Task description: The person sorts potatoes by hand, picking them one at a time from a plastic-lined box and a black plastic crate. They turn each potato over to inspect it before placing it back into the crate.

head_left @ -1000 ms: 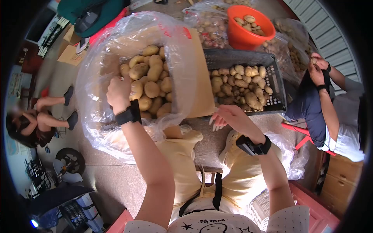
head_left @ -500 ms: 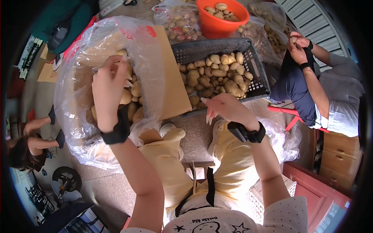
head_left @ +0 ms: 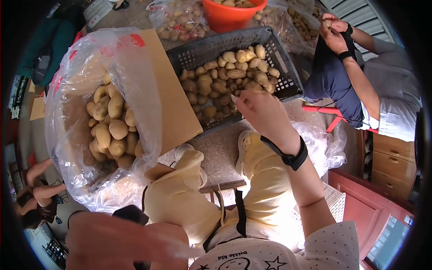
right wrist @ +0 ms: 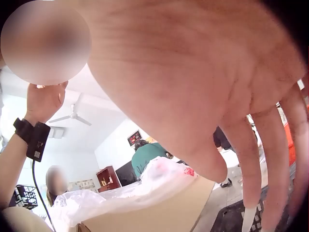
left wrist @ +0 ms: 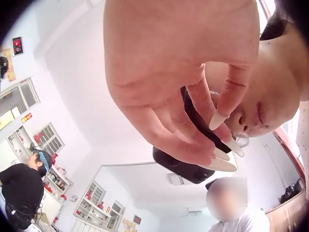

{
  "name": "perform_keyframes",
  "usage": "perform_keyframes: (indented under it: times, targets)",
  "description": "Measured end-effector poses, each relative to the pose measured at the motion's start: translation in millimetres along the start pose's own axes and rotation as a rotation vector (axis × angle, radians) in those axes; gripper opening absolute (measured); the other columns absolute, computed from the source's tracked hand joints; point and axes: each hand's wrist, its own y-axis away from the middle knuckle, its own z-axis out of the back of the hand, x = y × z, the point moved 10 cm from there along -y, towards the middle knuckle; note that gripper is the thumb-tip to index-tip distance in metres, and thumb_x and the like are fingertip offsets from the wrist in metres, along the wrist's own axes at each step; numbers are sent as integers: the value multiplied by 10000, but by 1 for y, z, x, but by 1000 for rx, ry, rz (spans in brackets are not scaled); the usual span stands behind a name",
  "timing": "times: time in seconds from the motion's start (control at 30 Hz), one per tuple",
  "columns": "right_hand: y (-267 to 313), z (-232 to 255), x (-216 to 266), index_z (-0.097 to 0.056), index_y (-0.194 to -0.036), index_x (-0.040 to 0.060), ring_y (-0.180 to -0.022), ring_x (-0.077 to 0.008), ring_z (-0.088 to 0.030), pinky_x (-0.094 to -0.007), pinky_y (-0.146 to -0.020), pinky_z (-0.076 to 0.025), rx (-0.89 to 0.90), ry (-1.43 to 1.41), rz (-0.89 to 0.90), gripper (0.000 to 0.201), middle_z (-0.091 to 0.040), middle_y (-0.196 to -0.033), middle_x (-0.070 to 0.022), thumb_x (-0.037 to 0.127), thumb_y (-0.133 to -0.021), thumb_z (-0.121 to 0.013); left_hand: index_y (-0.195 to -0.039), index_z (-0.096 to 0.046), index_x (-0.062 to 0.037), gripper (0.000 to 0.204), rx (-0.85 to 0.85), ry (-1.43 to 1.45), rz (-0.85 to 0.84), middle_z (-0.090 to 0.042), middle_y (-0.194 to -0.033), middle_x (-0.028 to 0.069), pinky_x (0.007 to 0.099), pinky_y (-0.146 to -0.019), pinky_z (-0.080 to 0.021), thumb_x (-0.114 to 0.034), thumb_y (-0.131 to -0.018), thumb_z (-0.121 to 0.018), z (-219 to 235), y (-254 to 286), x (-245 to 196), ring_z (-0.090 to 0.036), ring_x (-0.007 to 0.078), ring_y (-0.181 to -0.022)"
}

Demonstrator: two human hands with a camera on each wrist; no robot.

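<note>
My left hand (head_left: pixel 121 243) is raised close to the head camera, blurred at the bottom of the head view. In the left wrist view its long-nailed fingers (left wrist: pixel 169 130) bend loosely in front of a face, overlapping a black device (left wrist: pixel 183 166) worn on the head; nothing shows between them. My right hand (head_left: pixel 265 114) hovers at the near edge of a black plastic crate (head_left: pixel 288 67) of small potatoes (head_left: pixel 220 85). Its fingers (right wrist: pixel 246 169) hang fairly straight in the right wrist view, holding nothing. Larger potatoes (head_left: pixel 112 121) lie in a plastic-lined cardboard box (head_left: pixel 168 94) at the left.
Behind the crate stand an orange bucket (head_left: pixel 231 15) of potatoes and clear bags (head_left: pixel 175 20) of more. Another person (head_left: pixel 360 76) sits at the right on a red stool (head_left: pixel 335 117). Crumpled plastic (head_left: pixel 321 144) and a white basket (head_left: pixel 330 204) are near my right leg.
My left hand has left the potatoes in the box and come up toward my face. The right hand has shifted slightly over the crate's edge. The head view has turned to the right.
</note>
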Motion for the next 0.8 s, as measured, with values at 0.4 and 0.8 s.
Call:
perform_keyframes:
  times: [0.4,0.8]
  targets:
    - [-4,-9,-5,-668,-814,62,-670,-343,-637,-422,-630,-510,74,-21,-14,301,-642,-695,-163,317,-905,-539,-739,-550,-236,191,-39,-138,150,-498,-831,-8,334,-537,-496,-255,-699,-736,-6,-10,-5,-554,204,-682]
    - [-8,-1,-22,-651,-885,44,-698,-322,-648,-390,-645,-499,72,-26,-64,280,-645,-708,-156,309,-898,-561,-783,-554,-179,180,-145,-71,44,-521,-863,35,340,-589,-504,-180,-701,-714,-7,-5,2,-559,224,-736]
